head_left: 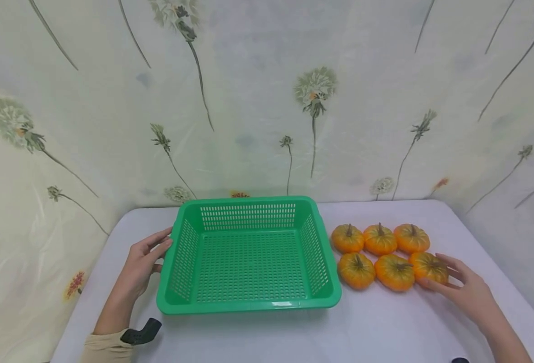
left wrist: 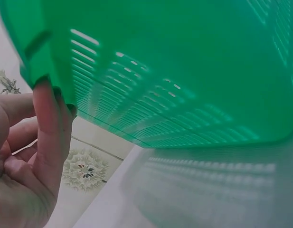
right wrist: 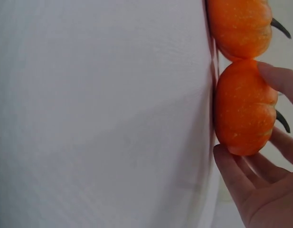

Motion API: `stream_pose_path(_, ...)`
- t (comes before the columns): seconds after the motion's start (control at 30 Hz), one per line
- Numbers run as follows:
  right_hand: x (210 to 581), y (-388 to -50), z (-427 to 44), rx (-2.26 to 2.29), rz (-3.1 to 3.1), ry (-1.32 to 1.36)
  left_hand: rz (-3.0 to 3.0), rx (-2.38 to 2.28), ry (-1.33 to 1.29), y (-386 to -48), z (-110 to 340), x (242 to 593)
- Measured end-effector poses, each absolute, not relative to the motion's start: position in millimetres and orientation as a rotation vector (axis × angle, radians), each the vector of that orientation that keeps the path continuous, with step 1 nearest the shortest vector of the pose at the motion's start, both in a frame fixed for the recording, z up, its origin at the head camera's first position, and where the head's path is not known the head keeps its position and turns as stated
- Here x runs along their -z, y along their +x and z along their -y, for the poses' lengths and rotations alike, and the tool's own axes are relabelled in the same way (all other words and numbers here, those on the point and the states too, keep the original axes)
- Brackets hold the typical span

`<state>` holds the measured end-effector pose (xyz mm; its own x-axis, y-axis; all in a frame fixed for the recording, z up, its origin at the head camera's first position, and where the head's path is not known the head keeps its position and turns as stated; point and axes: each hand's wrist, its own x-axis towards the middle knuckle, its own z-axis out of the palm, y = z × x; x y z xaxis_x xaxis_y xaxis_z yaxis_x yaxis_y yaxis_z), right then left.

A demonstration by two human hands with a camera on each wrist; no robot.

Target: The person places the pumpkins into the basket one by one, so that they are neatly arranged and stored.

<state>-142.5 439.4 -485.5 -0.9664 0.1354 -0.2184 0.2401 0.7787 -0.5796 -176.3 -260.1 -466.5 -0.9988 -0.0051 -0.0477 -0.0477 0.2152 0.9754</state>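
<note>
- Basket of green plastic (head_left: 248, 306), rectangular with slotted walls and a mesh floor, sits on a white-covered table (head_left: 362, 333), left of six small orange pumpkins.
- Left hand (head_left: 136, 268) grasps the basket's left rim, its fingers bent against the edge. In the left wrist view the fingertips are partly hidden by the rim, and the basket's far parts run out of frame.
- Right hand (head_left: 468, 290) grasps the rightmost pumpkin of the near row (head_left: 428, 267) between thumb and fingers, covering part of its right side. From the right wrist, this pumpkin touches its neighbour, the middle near pumpkin (head_left: 395, 273), which is cut off by the top edge.
- Near row ends at the left with another pumpkin (head_left: 356, 272), just beside the basket; whether they touch is hard to tell.
- Far row holds three more: left pumpkin (head_left: 348, 239), middle pumpkin (head_left: 380, 239) and right pumpkin (head_left: 412, 238), their lower fronts partly hidden by the near row.
- Beige sleeve (head_left: 108, 348) and black wrist piece (head_left: 141, 333) show at the left wrist; the sleeve is cut off below.
- Dandelion-print backdrop (head_left: 248, 126) hangs behind, running past the frame.
</note>
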Motion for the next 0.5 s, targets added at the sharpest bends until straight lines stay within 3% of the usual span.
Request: stream_pose_path(0.5,486.0,-142.4,-444.7,0.933,-2.801,0.326,-2.413,-1.964,-0.048,-175.4,261.4,468.3)
